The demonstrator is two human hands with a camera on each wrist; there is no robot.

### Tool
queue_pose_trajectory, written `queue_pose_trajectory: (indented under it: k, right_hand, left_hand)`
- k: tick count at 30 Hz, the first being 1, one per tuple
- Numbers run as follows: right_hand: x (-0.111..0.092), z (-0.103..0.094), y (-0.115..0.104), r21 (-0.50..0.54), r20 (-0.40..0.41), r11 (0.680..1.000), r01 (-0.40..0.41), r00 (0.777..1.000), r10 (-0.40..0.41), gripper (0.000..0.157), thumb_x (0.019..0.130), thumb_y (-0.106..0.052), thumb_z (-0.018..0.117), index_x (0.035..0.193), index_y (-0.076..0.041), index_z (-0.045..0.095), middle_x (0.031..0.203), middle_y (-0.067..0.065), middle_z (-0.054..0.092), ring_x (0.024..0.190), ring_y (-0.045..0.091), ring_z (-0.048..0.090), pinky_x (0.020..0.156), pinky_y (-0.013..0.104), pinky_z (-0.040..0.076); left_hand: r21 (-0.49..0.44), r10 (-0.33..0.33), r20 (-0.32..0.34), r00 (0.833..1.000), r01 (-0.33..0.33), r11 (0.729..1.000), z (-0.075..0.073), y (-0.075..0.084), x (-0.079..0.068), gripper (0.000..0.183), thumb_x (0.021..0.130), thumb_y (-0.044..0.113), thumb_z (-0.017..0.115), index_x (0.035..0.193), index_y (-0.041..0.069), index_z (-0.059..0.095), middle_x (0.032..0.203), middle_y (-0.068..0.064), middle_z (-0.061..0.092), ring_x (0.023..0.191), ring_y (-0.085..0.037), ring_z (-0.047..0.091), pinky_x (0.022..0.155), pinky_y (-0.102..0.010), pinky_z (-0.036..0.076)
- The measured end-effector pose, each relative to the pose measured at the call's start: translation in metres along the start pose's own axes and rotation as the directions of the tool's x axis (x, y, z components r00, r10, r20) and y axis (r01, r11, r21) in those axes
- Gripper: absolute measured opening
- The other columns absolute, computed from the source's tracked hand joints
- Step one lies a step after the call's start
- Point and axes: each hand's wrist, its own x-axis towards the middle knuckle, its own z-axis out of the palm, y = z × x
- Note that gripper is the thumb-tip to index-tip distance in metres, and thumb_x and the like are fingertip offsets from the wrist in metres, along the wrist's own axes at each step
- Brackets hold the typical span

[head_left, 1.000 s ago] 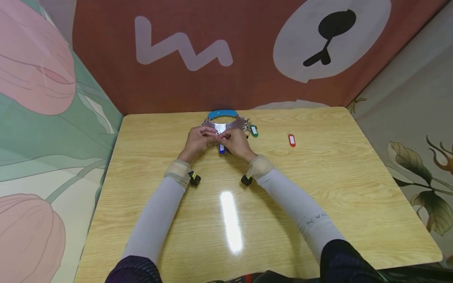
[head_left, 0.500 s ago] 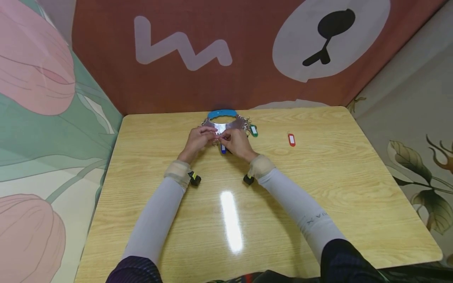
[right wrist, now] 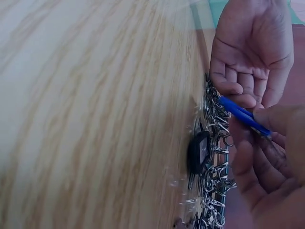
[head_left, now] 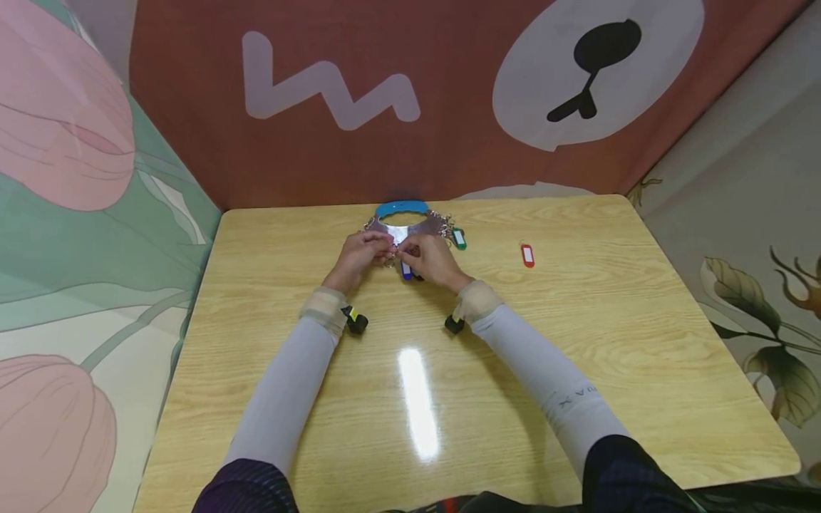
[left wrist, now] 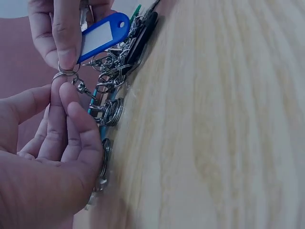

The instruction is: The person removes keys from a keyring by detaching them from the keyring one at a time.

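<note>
The right wrist view crops the left hand (right wrist: 252,50). The right hand (right wrist: 279,174) (cropped too) partly hides the blue tag (right wrist: 237,112).

The blue tag (head_left: 407,271) has shifted slightly to the right.

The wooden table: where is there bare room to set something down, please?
Bare table lies between the left forearm and the right forearm, left of the left one, and right of the red tag. The far middle is crowded: left hand, right hand, blue tag and green tag cluster at the blue-handled holder.
</note>
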Motion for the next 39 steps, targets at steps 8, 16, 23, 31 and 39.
queue_pose_trajectory:
  k: [8, 16, 23, 31, 39]
  right_hand:
    - [0.0005, -0.0026, 0.0015, 0.054, 0.072, 0.998, -0.017, 0.997, 0.013, 0.009, 0.102, -0.011, 0.073, 0.102, -0.006, 0.079, 0.098, 0.008, 0.078, 0.074, 0.016, 0.065, 0.069, 0.031, 0.053]
    - [-0.0002, -0.0033, 0.0068, 0.109, 0.097, 0.994, -0.020, 0.995, 0.009, 0.010, 0.103, -0.008, 0.071, 0.105, -0.002, 0.078, 0.101, 0.009, 0.078, 0.082, 0.018, 0.069, 0.075, 0.031, 0.057]
    - [0.0003, -0.0025, 0.0078, 0.141, 0.079, 0.990, -0.032, 0.997, 0.021, 0.008, 0.101, -0.007, 0.073, 0.102, -0.002, 0.079, 0.094, 0.009, 0.078, 0.080, 0.018, 0.070, 0.072, 0.030, 0.057]
    - [-0.0016, -0.0026, 0.0043, 0.194, 0.066, 0.977, -0.089, 0.995, 0.078, 0.009, 0.101, -0.008, 0.072, 0.097, -0.003, 0.078, 0.086, 0.009, 0.075, 0.069, 0.016, 0.067, 0.063, 0.027, 0.055]
    - [-0.0017, -0.0027, 0.0049, 0.202, 0.079, 0.973, -0.110, 0.992, 0.096, 0.009, 0.101, -0.008, 0.072, 0.098, -0.003, 0.078, 0.088, 0.009, 0.075, 0.072, 0.017, 0.069, 0.065, 0.026, 0.056]
  left_hand:
    - [-0.134, -0.144, 0.032, 0.989, 0.147, 0.980, -0.0032, -0.0007, 0.0055, 0.026, 0.103, 0.005, 0.069, 0.127, -0.005, 0.068, 0.089, -0.003, 0.073, 0.076, -0.009, 0.069, 0.064, -0.017, 0.055]
    - [-0.175, -0.178, 0.041, 0.983, 0.182, 0.968, -0.0060, 0.0001, 0.0032, 0.024, 0.103, 0.002, 0.067, 0.127, -0.002, 0.068, 0.095, -0.003, 0.075, 0.083, -0.010, 0.071, 0.069, -0.018, 0.057]
    - [-0.190, -0.190, 0.079, 0.979, 0.202, 0.961, -0.0075, -0.0004, 0.0035, 0.021, 0.100, -0.001, 0.070, 0.121, -0.001, 0.070, 0.097, -0.006, 0.075, 0.085, -0.013, 0.073, 0.076, -0.021, 0.062]
    - [-0.200, -0.221, 0.115, 0.968, 0.241, 0.950, -0.0085, 0.0000, 0.0042, 0.018, 0.101, -0.004, 0.068, 0.118, 0.000, 0.073, 0.095, -0.008, 0.077, 0.082, -0.014, 0.074, 0.075, -0.023, 0.063]
    - [-0.195, -0.219, 0.116, 0.969, 0.238, 0.951, -0.0069, 0.0047, 0.0005, 0.014, 0.102, -0.003, 0.067, 0.113, 0.000, 0.075, 0.092, -0.008, 0.077, 0.081, -0.015, 0.074, 0.075, -0.023, 0.063]
